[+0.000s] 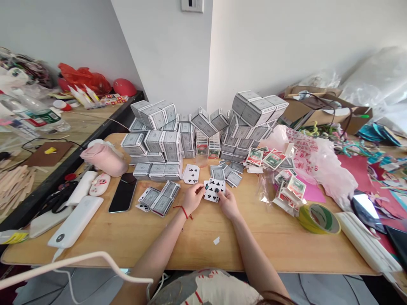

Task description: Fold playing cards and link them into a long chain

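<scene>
My left hand and my right hand both grip a small fan of playing cards face up over the wooden table, clubs showing on top. A red string circles my left wrist. Just beyond the hands lies a single face-up card and a few loose grey-backed cards. A spread pile of grey-backed cards rests left of my left hand. Behind all this rises a wall of stacked grey card boxes.
A black phone, white power bank, pink roll and scissors lie at left. Opened red-green card packs, a pink plastic bag, yellow-green tape roll and a white strip crowd the right.
</scene>
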Available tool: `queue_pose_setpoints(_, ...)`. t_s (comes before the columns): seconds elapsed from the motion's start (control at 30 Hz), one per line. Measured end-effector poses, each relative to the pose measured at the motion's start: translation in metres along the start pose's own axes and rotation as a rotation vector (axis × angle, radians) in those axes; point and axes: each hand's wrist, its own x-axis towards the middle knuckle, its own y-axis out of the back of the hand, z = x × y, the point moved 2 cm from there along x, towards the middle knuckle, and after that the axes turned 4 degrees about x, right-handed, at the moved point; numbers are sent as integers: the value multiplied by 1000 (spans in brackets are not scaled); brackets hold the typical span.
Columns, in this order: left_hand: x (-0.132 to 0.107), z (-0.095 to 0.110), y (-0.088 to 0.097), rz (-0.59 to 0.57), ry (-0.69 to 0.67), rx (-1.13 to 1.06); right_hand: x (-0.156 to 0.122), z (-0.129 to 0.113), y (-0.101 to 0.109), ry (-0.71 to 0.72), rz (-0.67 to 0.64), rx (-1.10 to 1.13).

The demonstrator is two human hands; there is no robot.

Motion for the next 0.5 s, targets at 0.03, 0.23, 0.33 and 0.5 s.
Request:
queue_pose_setpoints(0.03, 0, 1, 1, -9, 4, -4, 0, 0, 1, 12, 1, -31)
queue_pose_setpoints(0.23, 0, 2, 5, -45, 18, -51, -2, -3, 0, 26, 15, -153)
queue_pose_setpoints(0.33, 0, 2, 6, -31, 30, -94, -2, -3, 0, 26, 40, -202)
queue_pose_setpoints(0.5, -1, 3, 6, -35, 76, -140, -2, -2, 3, 35, 91, -280)
